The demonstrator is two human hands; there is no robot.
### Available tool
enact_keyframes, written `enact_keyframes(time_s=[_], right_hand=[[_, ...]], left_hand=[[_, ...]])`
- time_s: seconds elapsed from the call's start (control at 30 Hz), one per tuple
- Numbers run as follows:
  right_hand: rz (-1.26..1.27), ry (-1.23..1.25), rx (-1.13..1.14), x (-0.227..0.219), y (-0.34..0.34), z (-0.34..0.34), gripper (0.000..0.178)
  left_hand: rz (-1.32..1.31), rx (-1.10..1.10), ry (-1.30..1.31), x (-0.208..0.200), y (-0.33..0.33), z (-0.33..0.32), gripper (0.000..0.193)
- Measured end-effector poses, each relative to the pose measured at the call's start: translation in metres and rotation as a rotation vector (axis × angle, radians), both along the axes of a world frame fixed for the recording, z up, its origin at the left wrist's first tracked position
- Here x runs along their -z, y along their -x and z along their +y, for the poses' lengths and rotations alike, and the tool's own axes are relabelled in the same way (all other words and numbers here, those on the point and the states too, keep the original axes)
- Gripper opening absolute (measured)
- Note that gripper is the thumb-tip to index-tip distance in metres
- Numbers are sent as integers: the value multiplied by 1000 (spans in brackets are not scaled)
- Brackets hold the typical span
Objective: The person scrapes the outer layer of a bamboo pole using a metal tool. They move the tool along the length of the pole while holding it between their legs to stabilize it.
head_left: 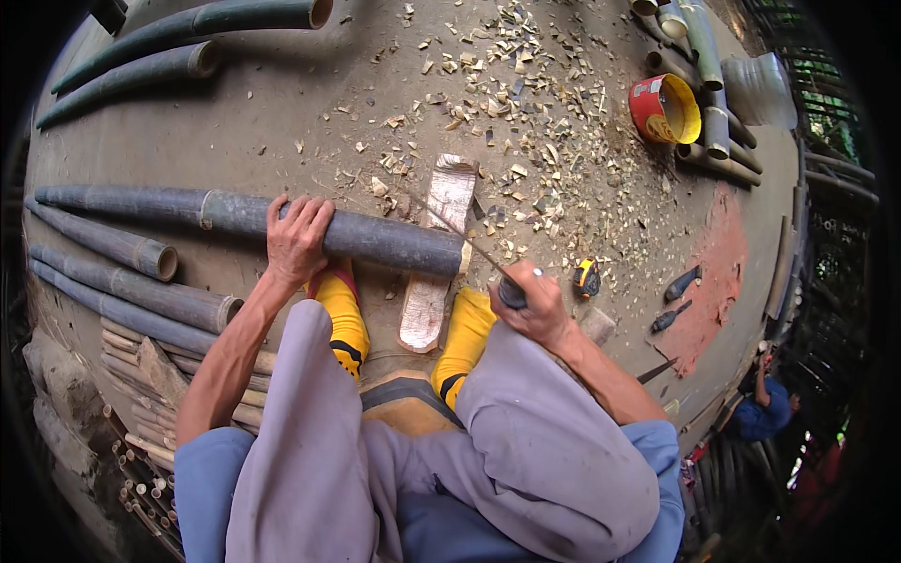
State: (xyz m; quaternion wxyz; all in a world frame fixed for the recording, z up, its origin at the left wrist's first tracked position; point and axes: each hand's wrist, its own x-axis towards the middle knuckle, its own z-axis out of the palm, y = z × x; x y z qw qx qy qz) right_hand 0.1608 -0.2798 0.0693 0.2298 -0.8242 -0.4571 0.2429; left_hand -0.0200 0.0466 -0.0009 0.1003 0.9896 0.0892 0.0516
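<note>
My left hand (298, 239) is closed over a thick dark bamboo pole (385, 246), its fingers curled across the top. The pole's right end rests across a pale, hewn wood block (427, 314) on the ground between my feet. My right hand (537, 305) grips the dark handle of a long, thin-bladed tool (466, 240). Its blade slants up and left past the pole's cut end, above the block. The blade shows nearly edge-on, so I cannot tell whether it is a saw or a knife. Yellow socks (465, 328) cover my feet on either side of the block.
More bamboo poles (141, 286) lie at the left and upper left. Wood chips (526, 141) litter the ground ahead. To the right are a tape measure (587, 279), dark-handled tools (670, 316) and a red-and-yellow bucket (664, 110). Another person (762, 408) is at the far right.
</note>
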Motion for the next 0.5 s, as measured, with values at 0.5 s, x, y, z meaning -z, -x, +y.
enact_keyframes(time_s=[0.5], right_hand=[[132,208,-23,5,-14,5,30]], left_hand=[[-107,-15,-42,10,11,-1,57]])
